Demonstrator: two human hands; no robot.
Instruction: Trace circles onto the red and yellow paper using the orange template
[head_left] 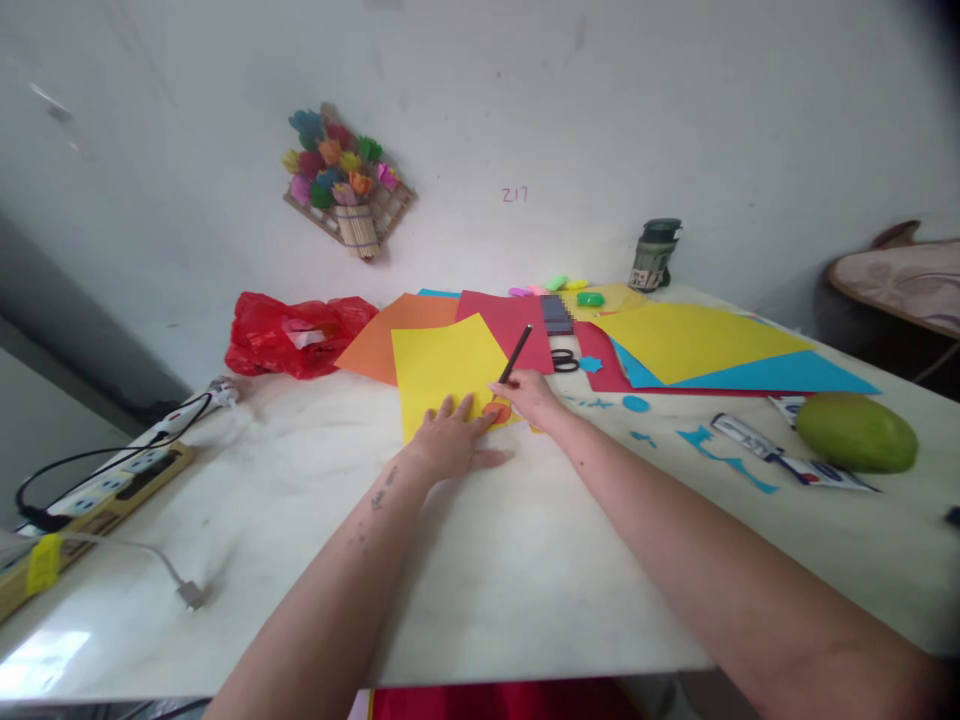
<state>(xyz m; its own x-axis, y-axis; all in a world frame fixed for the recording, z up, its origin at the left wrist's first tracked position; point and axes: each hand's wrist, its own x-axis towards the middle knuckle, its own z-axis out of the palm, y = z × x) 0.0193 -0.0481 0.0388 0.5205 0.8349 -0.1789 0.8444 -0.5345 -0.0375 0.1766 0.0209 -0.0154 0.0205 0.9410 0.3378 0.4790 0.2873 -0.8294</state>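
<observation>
A sheet of yellow paper [442, 365] lies on the table before me. My left hand [450, 440] rests flat on its lower part, fingers spread, with fingertips touching a small orange paper piece [496, 412]. In my right hand [529, 395] is a dark pencil [516, 355], gripped near its lower end and tilted up to the right. Its tip is close to the orange piece's upper edge; whether it touches the paper I cannot tell. Just beyond my right hand are black-handled scissors [565, 361] and a small blue paper cutout [591, 365].
Orange [405, 320] and red paper [495, 310] lie behind the yellow sheet. At right are more coloured sheets [697, 340], blue scraps [697, 437], glue tubes [746, 437] and a green fruit [855, 432]. A red plastic bag [262, 335] and a power strip [142, 480] sit left.
</observation>
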